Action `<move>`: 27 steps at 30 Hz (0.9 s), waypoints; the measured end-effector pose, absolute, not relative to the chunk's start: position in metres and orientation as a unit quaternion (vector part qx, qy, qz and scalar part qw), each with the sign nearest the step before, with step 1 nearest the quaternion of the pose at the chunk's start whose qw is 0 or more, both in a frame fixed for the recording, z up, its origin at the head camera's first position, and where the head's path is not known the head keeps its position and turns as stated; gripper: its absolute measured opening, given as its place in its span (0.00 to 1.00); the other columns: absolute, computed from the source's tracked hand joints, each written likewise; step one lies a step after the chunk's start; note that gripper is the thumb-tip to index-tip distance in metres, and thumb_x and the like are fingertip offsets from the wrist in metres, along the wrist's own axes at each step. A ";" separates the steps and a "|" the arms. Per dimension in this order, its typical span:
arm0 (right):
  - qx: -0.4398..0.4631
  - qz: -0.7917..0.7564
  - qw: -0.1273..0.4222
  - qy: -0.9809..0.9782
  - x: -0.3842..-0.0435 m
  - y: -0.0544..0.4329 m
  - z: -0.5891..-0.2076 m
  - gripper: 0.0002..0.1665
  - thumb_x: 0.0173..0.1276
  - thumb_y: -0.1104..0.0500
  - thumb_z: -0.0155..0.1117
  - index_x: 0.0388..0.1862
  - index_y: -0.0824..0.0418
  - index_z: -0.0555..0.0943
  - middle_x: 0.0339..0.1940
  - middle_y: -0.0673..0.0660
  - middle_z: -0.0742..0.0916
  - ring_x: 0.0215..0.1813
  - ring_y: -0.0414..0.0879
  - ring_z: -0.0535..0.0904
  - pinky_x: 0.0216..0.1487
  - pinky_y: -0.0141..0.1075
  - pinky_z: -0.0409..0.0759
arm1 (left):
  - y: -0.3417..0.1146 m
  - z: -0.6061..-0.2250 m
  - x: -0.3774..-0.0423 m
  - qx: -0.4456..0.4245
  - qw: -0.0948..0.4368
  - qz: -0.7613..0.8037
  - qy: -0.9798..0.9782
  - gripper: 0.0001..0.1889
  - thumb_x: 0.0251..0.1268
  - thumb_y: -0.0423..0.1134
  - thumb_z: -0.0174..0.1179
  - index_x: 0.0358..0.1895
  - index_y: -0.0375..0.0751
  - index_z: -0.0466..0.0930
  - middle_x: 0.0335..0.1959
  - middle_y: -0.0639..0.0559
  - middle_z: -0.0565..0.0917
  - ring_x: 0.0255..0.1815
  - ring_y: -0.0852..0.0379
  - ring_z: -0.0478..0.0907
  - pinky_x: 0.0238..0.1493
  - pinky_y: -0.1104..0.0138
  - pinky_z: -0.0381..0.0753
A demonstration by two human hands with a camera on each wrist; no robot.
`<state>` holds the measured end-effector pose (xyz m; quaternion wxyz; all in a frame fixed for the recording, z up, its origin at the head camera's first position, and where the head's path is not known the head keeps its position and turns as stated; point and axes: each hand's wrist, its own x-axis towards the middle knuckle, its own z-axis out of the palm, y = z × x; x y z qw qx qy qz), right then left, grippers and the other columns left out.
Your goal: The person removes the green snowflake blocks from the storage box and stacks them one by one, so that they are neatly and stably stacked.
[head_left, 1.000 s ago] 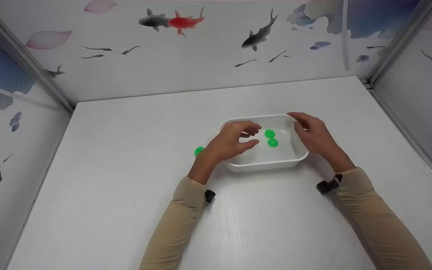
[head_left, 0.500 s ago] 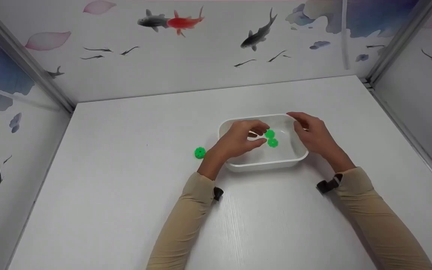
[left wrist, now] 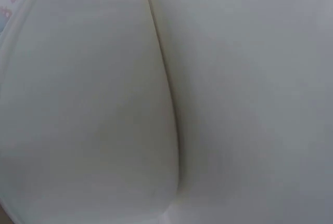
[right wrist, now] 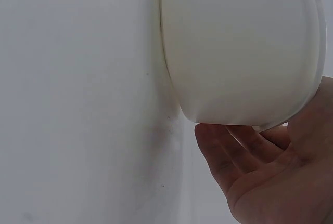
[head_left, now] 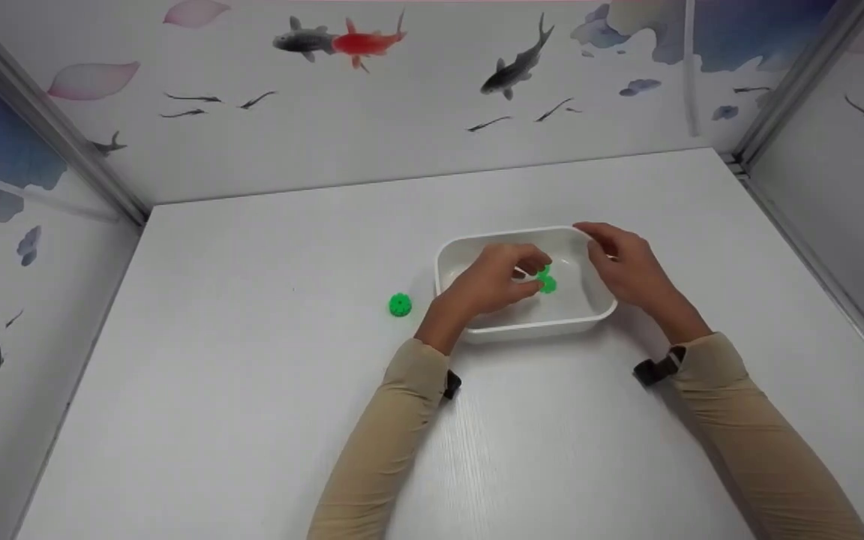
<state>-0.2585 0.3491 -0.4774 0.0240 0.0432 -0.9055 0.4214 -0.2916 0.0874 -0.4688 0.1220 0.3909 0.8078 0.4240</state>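
A white rectangular tub (head_left: 522,328) stands on the table, its outer wall (left wrist: 93,104) filling much of the left wrist view. My right hand (head_left: 631,266) grips the tub's right end, thumb over the rim; in the right wrist view its fingers (right wrist: 216,148) lie along the outside wall. Inside the tub are a small green scalloped disc (head_left: 547,284) and a second green disc (head_left: 544,271), partly hidden by my left fingers. Curved over them, my left hand (head_left: 488,281) keeps a gap between thumb and fingers. Whether it touches a disc is unclear.
Left of the tub, another green scalloped disc (head_left: 400,304) lies on the white table (head_left: 252,375). Patterned panels (head_left: 432,142) with printed fish rise at the back and both sides. Black cameras (head_left: 653,373) sit at both wrists.
My left hand has moved right within the tub, over the two green discs, and now partly covers them. The disc outside has come fully into sight. My right hand stays put.
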 end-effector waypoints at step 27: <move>0.060 0.422 0.029 -0.904 -0.255 0.350 -0.474 0.26 0.88 0.58 0.51 0.80 0.60 0.74 0.75 0.67 0.82 0.73 0.65 0.81 0.74 0.61 0.80 | 0.089 -0.472 -0.285 0.409 0.117 0.290 0.857 0.17 0.72 0.33 0.66 0.61 0.47 0.90 0.58 0.56 0.90 0.62 0.56 0.80 0.69 0.66 0.80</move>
